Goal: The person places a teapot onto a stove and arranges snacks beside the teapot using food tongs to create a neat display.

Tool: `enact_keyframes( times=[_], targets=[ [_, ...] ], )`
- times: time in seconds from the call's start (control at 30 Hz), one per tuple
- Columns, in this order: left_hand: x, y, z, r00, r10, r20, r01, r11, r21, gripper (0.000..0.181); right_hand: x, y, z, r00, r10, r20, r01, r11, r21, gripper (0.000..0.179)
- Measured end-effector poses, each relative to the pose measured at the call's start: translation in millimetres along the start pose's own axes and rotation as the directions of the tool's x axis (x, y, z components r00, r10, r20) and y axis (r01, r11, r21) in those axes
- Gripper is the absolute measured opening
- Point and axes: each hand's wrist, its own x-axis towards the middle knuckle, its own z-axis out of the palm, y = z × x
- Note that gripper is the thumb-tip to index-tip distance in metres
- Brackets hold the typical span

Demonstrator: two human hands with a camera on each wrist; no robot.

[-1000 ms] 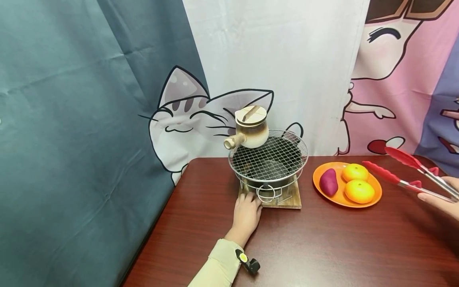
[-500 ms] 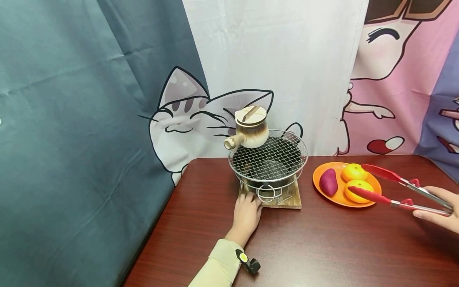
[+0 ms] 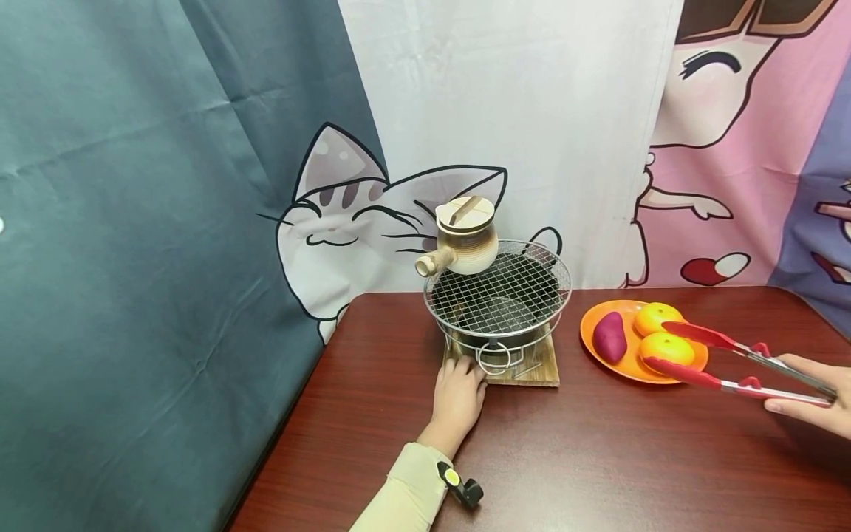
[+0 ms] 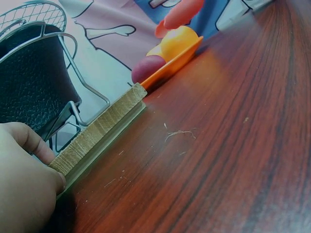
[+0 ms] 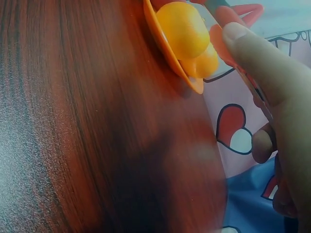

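Note:
My left hand (image 3: 459,391) holds the near-left corner of a wooden board (image 3: 541,363), thumb and finger on its edge in the left wrist view (image 4: 104,119). My right hand (image 3: 814,395) grips red-tipped metal tongs (image 3: 694,374), their two arms spread apart. In the head view the tips overlap the nearer mandarin (image 3: 665,346); whether they touch it I cannot tell. Behind it sits a second mandarin (image 3: 651,318), and to the left a purple sweet potato (image 3: 609,338). All three lie on an orange plate (image 3: 625,372).
On the board stands a round stove with a wire grill (image 3: 508,295) on top. A lidded clay pot (image 3: 468,250) with a side handle sits at the grill's back left. The dark red table (image 3: 598,458) ends at a printed cloth backdrop (image 3: 532,96).
My right hand has brought the tongs leftward and slightly down, from right of the plate to over the nearer mandarin. The left hand has stayed on the board.

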Motion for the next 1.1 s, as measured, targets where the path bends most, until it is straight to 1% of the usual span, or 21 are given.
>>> enact_keyframes(
  times=[0.1, 0.17, 0.23, 0.37, 0.43, 0.47, 0.57, 0.73, 0.8, 0.9, 1.0, 1.1],
  targets=[
    [0.0, -0.4, 0.0, 1.0, -0.002, 0.001, 0.002, 1.0, -0.001, 0.021, 0.7, 1, 2, 0.999, 0.019, 0.031, -0.017, 0.999, -0.051, 0.079],
    [-0.2, -0.5, -0.1, 1.0, -0.002, 0.004, 0.002, 1.0, 0.001, 0.021, 0.9, 3, 3, 0.999, 0.018, 0.038, -0.015, 0.997, -0.072, 0.082],
    [-0.4, -0.5, -0.6, 1.0, -0.001, 0.007, 0.001, 1.0, 0.004, 0.022, 1.7, 3, 4, 0.997, 0.045, 0.07, -0.037, 0.993, -0.11, 0.084],
    [-0.4, -0.4, -1.4, 1.0, 0.004, 0.008, -0.004, 1.0, 0.01, 0.022, 0.5, 3, 6, 0.995, 0.064, 0.077, -0.052, 0.988, -0.145, 0.086],
    [-0.3, -0.3, -1.5, 1.0, 0.005, 0.01, -0.005, 1.0, 0.012, 0.022, -0.4, 1, 7, 0.994, 0.076, 0.082, -0.063, 0.988, -0.143, 0.087],
    [-0.2, -0.3, -1.4, 1.0, 0.005, 0.011, -0.005, 1.0, 0.013, 0.022, -1.6, 1, 8, 0.995, 0.066, 0.068, -0.057, 0.989, -0.135, 0.087],
    [-0.1, -0.1, -1.2, 1.0, 0.003, 0.016, -0.003, 1.0, 0.012, 0.022, -2.5, 0, 8, 0.994, 0.078, 0.075, -0.067, 0.988, -0.138, 0.087],
    [0.1, 0.0, -1.7, 1.0, 0.003, 0.004, -0.003, 1.0, 0.005, 0.021, -3.0, 2, 11, 0.991, 0.083, 0.105, -0.064, 0.983, -0.171, 0.086],
    [0.1, -0.1, -2.0, 1.0, 0.005, -0.005, -0.005, 1.0, 0.004, 0.021, -1.9, 3, 11, 0.986, 0.099, 0.134, -0.072, 0.979, -0.19, 0.086],
    [0.2, -0.1, -2.1, 1.0, 0.009, -0.009, -0.009, 1.0, 0.004, 0.021, -1.4, 4, 12, 0.981, 0.116, 0.152, -0.083, 0.975, -0.208, 0.084],
    [0.1, -0.1, -2.0, 1.0, 0.01, -0.007, -0.01, 1.0, 0.004, 0.021, -3.0, 3, 13, 0.984, 0.106, 0.141, -0.073, 0.972, -0.223, 0.083],
    [-0.3, -0.2, -2.0, 1.0, 0.009, -0.009, -0.009, 1.0, 0.002, 0.021, -3.0, 2, 13, 0.984, 0.105, 0.147, -0.067, 0.967, -0.245, 0.082]
  ],
)
